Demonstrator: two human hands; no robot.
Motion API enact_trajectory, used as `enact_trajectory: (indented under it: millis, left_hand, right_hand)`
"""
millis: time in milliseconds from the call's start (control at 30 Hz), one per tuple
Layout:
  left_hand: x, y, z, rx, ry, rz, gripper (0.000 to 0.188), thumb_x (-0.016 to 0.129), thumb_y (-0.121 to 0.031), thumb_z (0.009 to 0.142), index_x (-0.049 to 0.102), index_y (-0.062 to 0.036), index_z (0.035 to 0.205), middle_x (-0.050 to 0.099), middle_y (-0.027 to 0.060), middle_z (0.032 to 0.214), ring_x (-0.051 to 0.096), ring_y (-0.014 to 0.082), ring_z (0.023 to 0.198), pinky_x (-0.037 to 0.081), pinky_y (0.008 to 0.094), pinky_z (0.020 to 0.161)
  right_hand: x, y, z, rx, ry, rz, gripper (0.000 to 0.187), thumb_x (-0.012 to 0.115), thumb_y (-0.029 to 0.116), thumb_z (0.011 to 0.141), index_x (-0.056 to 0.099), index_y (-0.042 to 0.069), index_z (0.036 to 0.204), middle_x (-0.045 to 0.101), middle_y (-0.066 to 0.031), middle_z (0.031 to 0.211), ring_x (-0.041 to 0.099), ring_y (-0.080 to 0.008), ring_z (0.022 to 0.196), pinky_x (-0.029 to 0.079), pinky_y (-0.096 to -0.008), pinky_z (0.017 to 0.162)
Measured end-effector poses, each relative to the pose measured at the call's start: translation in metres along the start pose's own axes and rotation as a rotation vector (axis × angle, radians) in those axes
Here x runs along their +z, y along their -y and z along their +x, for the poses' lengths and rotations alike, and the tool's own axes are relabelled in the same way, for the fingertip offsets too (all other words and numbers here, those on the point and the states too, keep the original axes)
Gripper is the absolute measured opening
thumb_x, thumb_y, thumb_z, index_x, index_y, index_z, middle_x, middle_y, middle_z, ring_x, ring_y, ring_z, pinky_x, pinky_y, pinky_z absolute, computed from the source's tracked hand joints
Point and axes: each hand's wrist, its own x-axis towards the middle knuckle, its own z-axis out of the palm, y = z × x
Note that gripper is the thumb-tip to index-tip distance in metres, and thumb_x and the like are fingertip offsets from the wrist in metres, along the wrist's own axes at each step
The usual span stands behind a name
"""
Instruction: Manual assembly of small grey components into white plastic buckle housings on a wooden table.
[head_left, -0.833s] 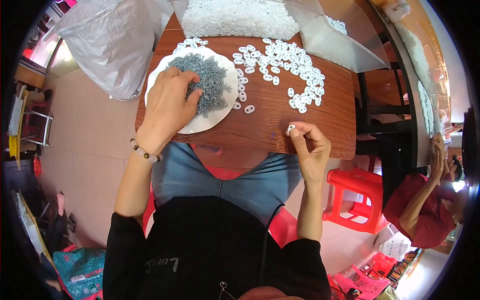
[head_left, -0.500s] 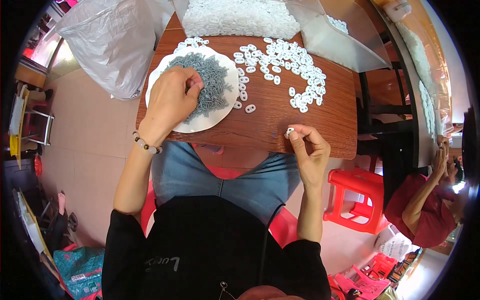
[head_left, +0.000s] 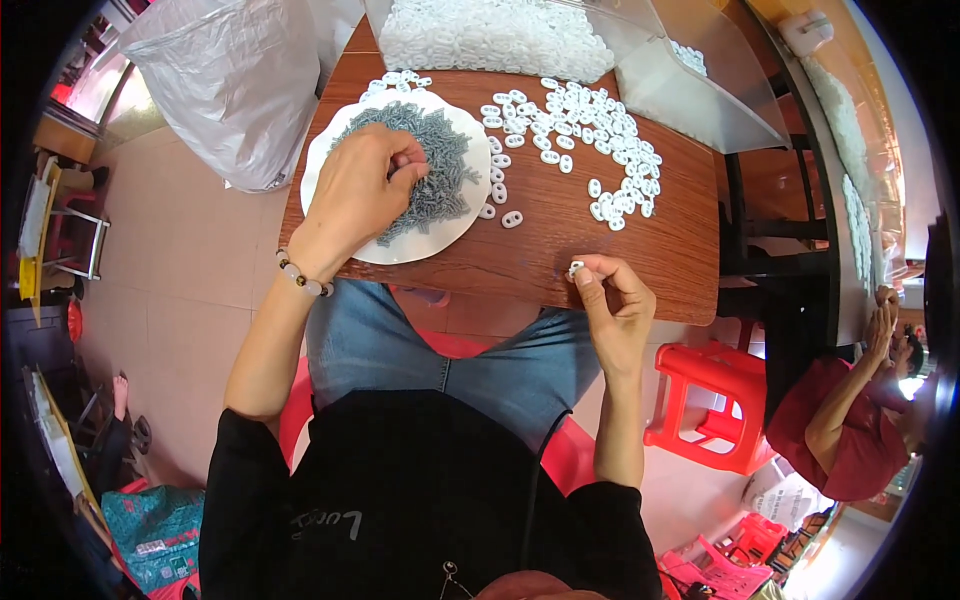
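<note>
My left hand (head_left: 365, 185), with a beaded bracelet on its wrist, is over the white wavy-rimmed plate (head_left: 420, 247). Its thumb and fingers are pinched at the heap of small grey metal pieces (head_left: 440, 200), which look like screws; anything between the fingertips is too small to make out. Near the table's front edge, my right hand (head_left: 618, 300) pinches a small white plastic piece (head_left: 576, 268) between thumb and forefinger. Similar white two-hole pieces (head_left: 630, 150) lie scattered on the table to the right of the plate.
A clear bin (head_left: 500, 40) full of white pieces stands at the back of the brown wooden table (head_left: 470, 270), with a translucent divider (head_left: 690, 100) beside it. A white sack (head_left: 230, 90) is at the left. On the right are a red stool (head_left: 710, 400) and another person (head_left: 840, 430).
The view has shifted slightly. My left hand has moved a little to the right over the grey heap. My right hand has edged left, still pinching the white piece.
</note>
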Motion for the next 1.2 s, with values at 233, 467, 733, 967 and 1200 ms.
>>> enact_trajectory:
  millis: [233,467,733,967,1200]
  left_hand:
    - [0.0,0.005,0.0,-0.146,-0.096,-0.28,0.012,0.068,-0.011,0.08,0.07,-0.0009,0.086,0.062,0.008,0.064,0.053,0.0137,0.056,0.042,0.0286,0.054]
    - [0.002,0.011,-0.001,-0.216,-0.156,-0.608,0.015,0.067,-0.014,0.088,0.07,0.0002,0.092,0.062,-0.0041,0.073,0.047,0.0014,0.063,0.039,0.0177,0.056]
    - [-0.003,0.006,-0.007,-0.384,-0.04,-0.966,0.017,0.065,-0.017,0.088,0.069,-0.0022,0.097,0.067,0.0005,0.079,0.057,0.003,0.068,0.045,0.0176,0.06]
    - [0.011,-0.016,-0.01,-0.411,-0.011,-1.103,0.02,0.062,-0.02,0.092,0.066,-0.0026,0.101,0.066,0.0016,0.083,0.058,0.0049,0.07,0.046,0.0175,0.064]
    - [0.004,-0.017,-0.013,-0.371,-0.034,-1.043,0.017,0.061,-0.016,0.092,0.065,-0.0007,0.098,0.067,0.0039,0.083,0.058,0.0059,0.071,0.047,0.0198,0.064]
  right_hand:
    - [0.003,0.0,0.001,0.016,0.006,0.062,0.008,0.061,0.004,0.09,0.064,-0.002,0.095,0.063,-0.0008,0.083,0.055,-0.0058,0.077,0.043,-0.0196,0.072]
    - [0.006,0.006,0.0,0.005,0.019,0.095,0.007,0.062,0.002,0.089,0.064,-0.001,0.094,0.06,0.0013,0.081,0.051,-0.004,0.074,0.04,-0.0183,0.068]
    - [0.007,0.007,-0.002,0.049,0.047,0.134,0.006,0.063,0.004,0.088,0.064,-0.001,0.092,0.062,0.0002,0.079,0.053,-0.0047,0.073,0.041,-0.019,0.069]
    - [0.015,0.01,0.0,0.089,0.092,0.329,0.006,0.061,0.006,0.089,0.062,0.0,0.092,0.065,-0.0033,0.082,0.058,-0.0075,0.078,0.044,-0.0211,0.073]
    - [0.025,0.021,0.01,0.078,0.145,0.266,0.008,0.059,0.004,0.09,0.062,-0.001,0.095,0.064,-0.0031,0.082,0.058,-0.0071,0.077,0.045,-0.0214,0.073]
